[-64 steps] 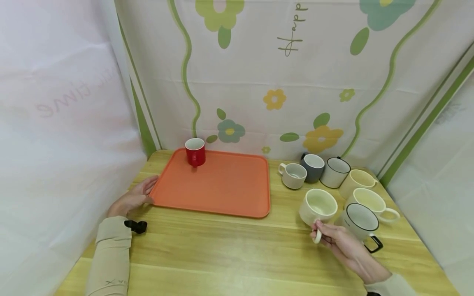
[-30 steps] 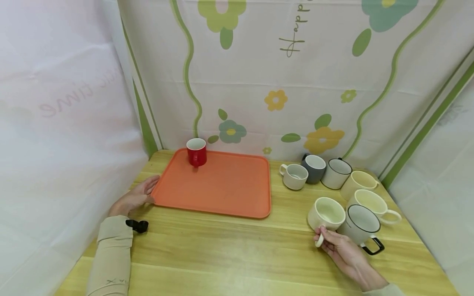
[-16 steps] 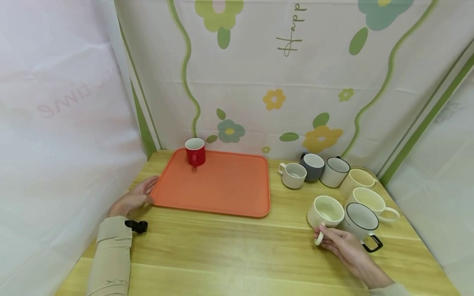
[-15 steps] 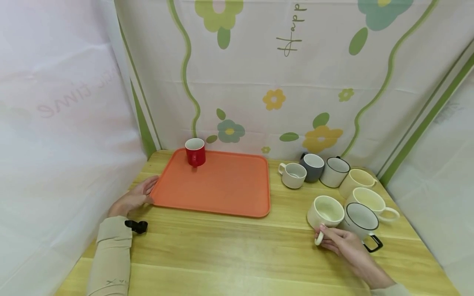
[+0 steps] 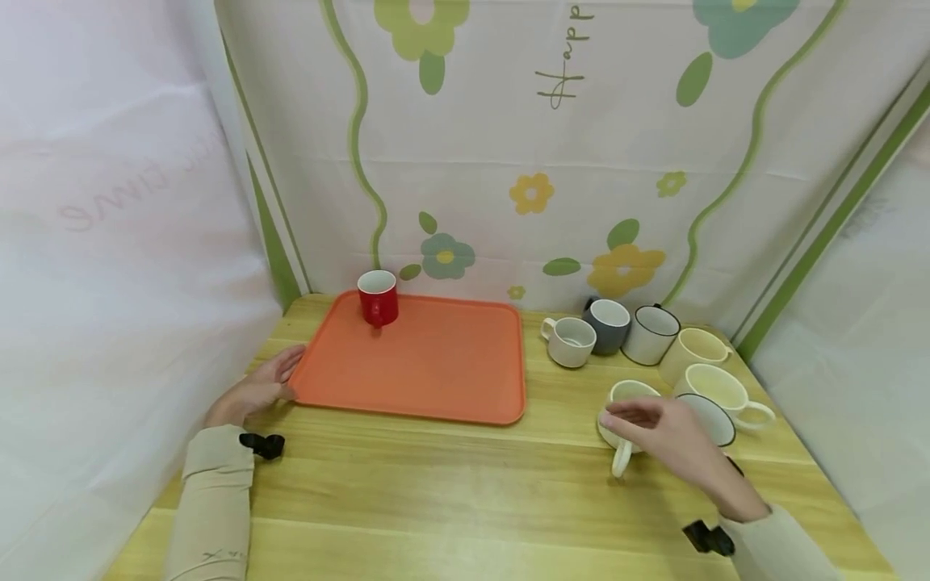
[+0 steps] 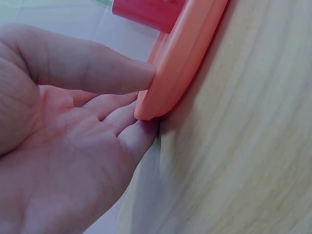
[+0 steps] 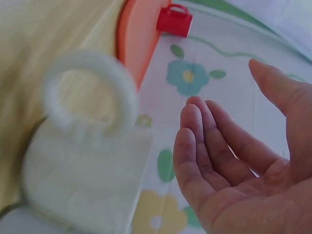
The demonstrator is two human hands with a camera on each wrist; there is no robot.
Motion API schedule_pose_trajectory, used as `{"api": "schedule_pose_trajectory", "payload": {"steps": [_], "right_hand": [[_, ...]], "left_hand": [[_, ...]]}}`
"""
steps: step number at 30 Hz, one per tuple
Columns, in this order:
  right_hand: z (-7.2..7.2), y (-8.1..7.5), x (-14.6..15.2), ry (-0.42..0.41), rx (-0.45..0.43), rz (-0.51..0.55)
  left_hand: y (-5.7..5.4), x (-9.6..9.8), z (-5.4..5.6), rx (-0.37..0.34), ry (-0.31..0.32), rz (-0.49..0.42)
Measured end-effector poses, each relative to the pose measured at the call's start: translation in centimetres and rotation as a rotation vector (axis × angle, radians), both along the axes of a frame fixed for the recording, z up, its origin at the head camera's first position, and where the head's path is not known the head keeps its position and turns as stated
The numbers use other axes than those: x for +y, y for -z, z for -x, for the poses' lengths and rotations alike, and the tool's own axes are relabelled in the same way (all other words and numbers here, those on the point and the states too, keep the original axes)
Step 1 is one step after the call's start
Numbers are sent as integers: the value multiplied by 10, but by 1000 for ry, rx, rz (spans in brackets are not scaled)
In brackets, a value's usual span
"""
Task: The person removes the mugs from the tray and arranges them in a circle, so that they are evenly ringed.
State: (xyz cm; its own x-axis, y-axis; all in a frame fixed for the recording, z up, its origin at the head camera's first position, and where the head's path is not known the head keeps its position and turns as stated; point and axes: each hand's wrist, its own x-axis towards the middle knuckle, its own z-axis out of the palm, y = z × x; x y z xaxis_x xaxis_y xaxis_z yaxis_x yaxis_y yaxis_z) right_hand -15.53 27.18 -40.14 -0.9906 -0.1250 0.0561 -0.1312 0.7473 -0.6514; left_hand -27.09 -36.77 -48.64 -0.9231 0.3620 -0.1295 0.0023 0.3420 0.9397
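Observation:
In the head view, my left hand point(image 5: 261, 389) holds the near-left corner of an orange tray point(image 5: 436, 363). Its thumb lies on the rim in the left wrist view, the fingertips hidden behind the edge. A red mug point(image 5: 379, 303) stands at the tray's back-left corner. My right hand point(image 5: 664, 436) hovers over a cream mug point(image 5: 606, 426), partly covering it, fingers loosely bent and thumb apart. The right wrist view shows nothing between those fingers point(image 7: 185, 156); the mug's handle point(image 7: 129, 100) is clear of them, slightly blurred.
Right of the tray stand a small pale cup point(image 5: 571, 347), a dark grey mug point(image 5: 610, 331), a black-rimmed white mug point(image 5: 648, 339), two cream mugs, one nearer point(image 5: 715, 386), and another black-rimmed mug point(image 5: 708, 415) partly behind my right hand. Flowered cloth surrounds the wooden table point(image 5: 407, 500).
My right hand moved the cream mug slightly right beside the others, then let go of its handle and rose above it. My left hand stays at the tray corner.

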Motion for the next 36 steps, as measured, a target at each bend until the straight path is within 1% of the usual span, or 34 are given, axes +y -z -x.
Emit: {"api": "schedule_pose_trajectory", "payload": {"steps": [3, 5, 9, 10, 14, 16, 18, 21, 24, 27, 28, 29, 31, 36], "right_hand": [[19, -5, -26, -97, 18, 12], [35, -7, -48, -164, 42, 15], [68, -12, -93, -306, 58, 21], [76, -14, -105, -327, 45, 19], [111, -21, -150, -405, -66, 60], [126, -25, -172, -418, -127, 69], [143, -24, -191, -433, -169, 68], [165, -22, -215, -436, -219, 26], [187, -19, -237, -447, -271, -1], [201, -18, -254, -429, -307, -6], [206, -17, -260, -420, -307, 0], [209, -14, -265, -407, -304, 24], [213, -6, -275, -368, -270, 71], [215, 23, -300, -243, -165, 252]], "left_hand": [[-1, 0, -1, 1, -2, 9], [-1, 1, -2, -2, -6, 10], [-2, 1, -3, -2, -8, 22], [-3, 1, -3, -3, -10, 27], [-3, 0, -2, -3, -8, 44], [-2, 0, -1, -2, -7, 51], [-2, 1, 0, 1, -6, 56], [0, 2, 1, 1, -2, 54], [0, -2, 2, 2, -1, 36], [0, -3, 2, 6, 0, 13], [0, -3, 2, 8, -3, 12], [0, -3, 2, 10, -5, 11], [0, -2, 2, 13, -7, 23], [0, 1, 1, 4, -11, 45]]}}
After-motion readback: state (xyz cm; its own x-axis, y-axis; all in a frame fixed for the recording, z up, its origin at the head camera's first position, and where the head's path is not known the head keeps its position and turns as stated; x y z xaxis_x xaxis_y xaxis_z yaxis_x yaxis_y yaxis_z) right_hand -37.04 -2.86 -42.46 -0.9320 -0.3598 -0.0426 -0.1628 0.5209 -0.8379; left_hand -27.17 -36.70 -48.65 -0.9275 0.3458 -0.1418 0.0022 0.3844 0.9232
